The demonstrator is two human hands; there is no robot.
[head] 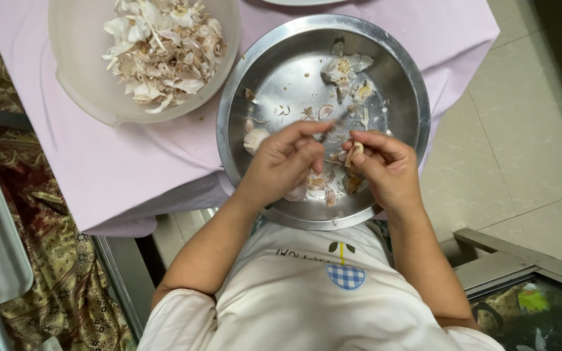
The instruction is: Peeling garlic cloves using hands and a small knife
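Both hands hover over the near side of a round steel pan (pixel 411 84) on a pink-clothed table (pixel 118 162). My right hand (pixel 390 170) pinches a pale garlic clove (pixel 354 153) between thumb and fingers. My left hand (pixel 283 162) is closed on what looks like a small knife (pixel 330 130), its thin dark tip pointing toward the clove. Peeled cloves (pixel 255 139) lie at the pan's left. Loose skins and a garlic root end (pixel 344 65) are scattered across the pan's far side. More skins lie under my hands, partly hidden.
A white plastic bowl (pixel 79 78) heaped with garlic skins (pixel 164 49) stands at the far left of the table. A pale tray (pixel 1 260) sits on patterned cloth to my left. Tiled floor (pixel 521 130) lies to the right, with a metal frame (pixel 521 260) near my right elbow.
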